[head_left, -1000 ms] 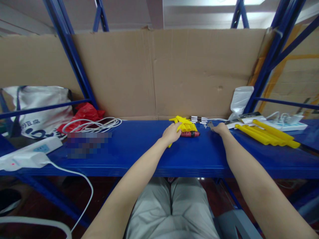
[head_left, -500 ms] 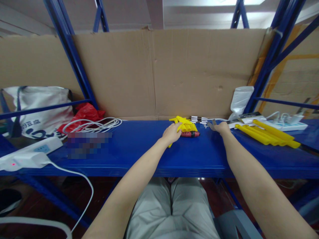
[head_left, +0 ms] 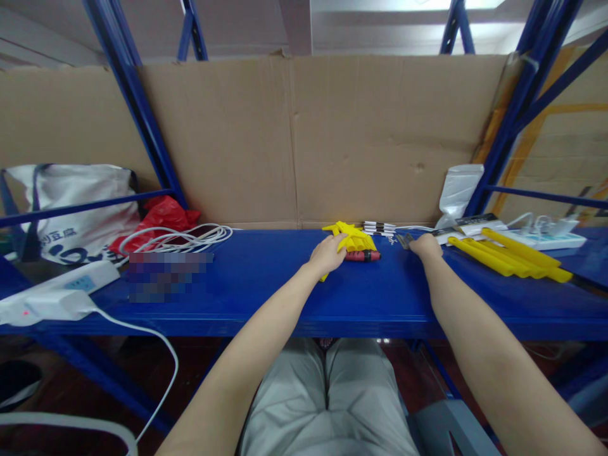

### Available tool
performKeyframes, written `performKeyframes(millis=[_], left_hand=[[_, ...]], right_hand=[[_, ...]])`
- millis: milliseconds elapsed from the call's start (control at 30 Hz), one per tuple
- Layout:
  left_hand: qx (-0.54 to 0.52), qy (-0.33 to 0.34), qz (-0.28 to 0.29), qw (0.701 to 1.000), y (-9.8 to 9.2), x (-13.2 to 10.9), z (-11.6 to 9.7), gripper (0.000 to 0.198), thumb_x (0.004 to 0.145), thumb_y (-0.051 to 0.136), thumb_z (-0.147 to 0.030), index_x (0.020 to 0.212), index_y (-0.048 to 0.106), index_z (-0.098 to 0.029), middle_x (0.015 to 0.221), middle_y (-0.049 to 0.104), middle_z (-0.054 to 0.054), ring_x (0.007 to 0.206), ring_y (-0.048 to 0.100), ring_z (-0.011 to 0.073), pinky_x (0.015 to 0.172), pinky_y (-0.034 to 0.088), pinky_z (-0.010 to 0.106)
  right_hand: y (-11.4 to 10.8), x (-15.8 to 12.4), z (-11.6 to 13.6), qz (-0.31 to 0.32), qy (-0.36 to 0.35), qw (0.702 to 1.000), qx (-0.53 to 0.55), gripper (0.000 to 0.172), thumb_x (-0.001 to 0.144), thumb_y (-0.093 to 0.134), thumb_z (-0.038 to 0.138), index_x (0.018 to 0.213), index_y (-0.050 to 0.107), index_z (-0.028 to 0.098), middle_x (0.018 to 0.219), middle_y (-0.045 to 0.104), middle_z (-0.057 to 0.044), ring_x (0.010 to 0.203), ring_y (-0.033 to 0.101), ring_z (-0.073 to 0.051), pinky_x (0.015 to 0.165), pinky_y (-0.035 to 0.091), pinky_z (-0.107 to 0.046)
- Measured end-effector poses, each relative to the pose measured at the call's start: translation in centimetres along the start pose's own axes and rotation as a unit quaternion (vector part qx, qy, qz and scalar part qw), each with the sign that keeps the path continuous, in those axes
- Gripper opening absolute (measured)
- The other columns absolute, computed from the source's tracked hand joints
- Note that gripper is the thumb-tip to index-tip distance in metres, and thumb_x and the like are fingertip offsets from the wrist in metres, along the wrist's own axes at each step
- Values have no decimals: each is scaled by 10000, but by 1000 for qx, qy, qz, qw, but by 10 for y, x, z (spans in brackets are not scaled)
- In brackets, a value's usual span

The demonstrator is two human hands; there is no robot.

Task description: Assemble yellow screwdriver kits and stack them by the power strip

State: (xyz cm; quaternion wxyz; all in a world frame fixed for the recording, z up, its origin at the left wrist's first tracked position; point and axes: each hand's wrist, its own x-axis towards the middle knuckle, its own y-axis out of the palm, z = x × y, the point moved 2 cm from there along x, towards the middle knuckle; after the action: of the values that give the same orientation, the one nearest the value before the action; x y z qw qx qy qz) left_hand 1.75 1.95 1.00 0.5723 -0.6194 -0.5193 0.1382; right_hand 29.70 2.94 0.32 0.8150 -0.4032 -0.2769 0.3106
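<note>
On the blue shelf (head_left: 266, 278), my left hand (head_left: 327, 253) is closed on a piece among the yellow plastic parts (head_left: 354, 237); its fingertips are partly hidden. Just right of that hand lies a red and black screwdriver-like handle (head_left: 363, 256). My right hand (head_left: 426, 246) has its fingers closed around flat grey metal pieces (head_left: 405, 241), whose ends stick out to the left. Between the hands, farther back, sits a small stack of white and black packets (head_left: 379, 228), with tiny metal bits (head_left: 392, 239) in front of them.
Several long yellow plastic strips (head_left: 510, 256) lie at right, before a white power strip (head_left: 546, 239) and a white pouch (head_left: 460, 195). Cardboard (head_left: 294, 139) walls the back. At left are coiled white cable (head_left: 209, 235), a red bag (head_left: 168, 218), a cloth bag (head_left: 83, 209) and another power strip (head_left: 61, 294).
The right hand has shifted slightly to the right and turned a little, and the grey metal ends now look closer together. The left hand stays in place on the yellow parts.
</note>
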Motion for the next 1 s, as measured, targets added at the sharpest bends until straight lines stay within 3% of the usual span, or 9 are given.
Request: performKeyframes(millis=[100, 200, 300, 367, 433, 533, 600, 1000], left_hand=[[-1, 2, 2, 1000, 0, 0, 0, 469, 876, 474, -227, 1340, 507, -173, 1278, 597, 99, 1199, 539, 224, 1010, 424, 331], [3, 5, 0, 1000, 1, 0, 0, 466, 869, 487, -226, 1333, 510, -186, 1278, 599, 93, 1193, 544, 226, 1002, 431, 338], [15, 16, 3, 1000, 0, -1, 0, 474, 864, 503, -239, 1335, 507, -191, 1299, 583, 98, 1189, 549, 235, 996, 437, 340], [27, 26, 11, 999, -2, -2, -1, 476, 863, 506, -250, 1337, 505, -209, 1308, 575, 92, 1177, 558, 241, 990, 442, 345], [38, 32, 20, 999, -4, -4, -2, 470, 857, 510, -246, 1327, 512, -233, 1299, 581, 80, 1161, 568, 244, 984, 447, 352], [47, 37, 32, 998, -7, -6, -4, 453, 835, 520, -211, 1285, 545, -257, 1276, 599, 60, 1152, 575, 242, 983, 449, 353], [49, 41, 39, 997, -8, -7, -6, 444, 817, 529, -190, 1253, 567, -263, 1260, 610, 51, 1145, 580, 241, 979, 451, 352], [46, 35, 34, 998, -9, -5, -4, 431, 797, 526, -178, 1218, 579, -254, 1236, 625, 54, 1128, 584, 248, 945, 473, 364]], right_hand=[[-6, -1, 4, -20, 39, 999, 32, 375, 774, 599, 225, 1102, 659, 53, 1111, 636, -274, 1079, 607, -366, 821, 514, -429], [-10, 1, 13, -61, 12, 995, 79, 299, 817, 556, 239, 1007, 690, 50, 1058, 658, -243, 1056, 616, -330, 820, 504, -365], [-12, -1, 25, -83, -30, 979, 182, 220, 818, 577, 258, 901, 686, 86, 828, 675, -128, 816, 642, -226, 665, 492, -278], [-11, -8, 36, -28, -68, 959, 273, 184, 817, 596, 282, 822, 653, 107, 596, 568, -35, 561, 542, -141, 493, 411, -238], [-9, -20, 48, 84, -118, 933, 330, 195, 816, 618, 316, 746, 601, 135, 475, 409, 41, 421, 371, -74, 399, 290, -206], [-6, -41, 65, 226, -177, 889, 357, 274, 759, 703, 357, 672, 530, 162, 451, 320, 88, 396, 267, -32, 389, 211, -179], [-4, -51, 72, 273, -190, 874, 353, 305, 734, 728, 365, 659, 511, 164, 443, 306, 99, 397, 250, -23, 394, 195, -172], [1, -71, 83, 290, -206, 897, 261, 317, 773, 670, 333, 594, 468, 166, 401, 359, 85, 361, 267, -23, 387, 178, -177]])
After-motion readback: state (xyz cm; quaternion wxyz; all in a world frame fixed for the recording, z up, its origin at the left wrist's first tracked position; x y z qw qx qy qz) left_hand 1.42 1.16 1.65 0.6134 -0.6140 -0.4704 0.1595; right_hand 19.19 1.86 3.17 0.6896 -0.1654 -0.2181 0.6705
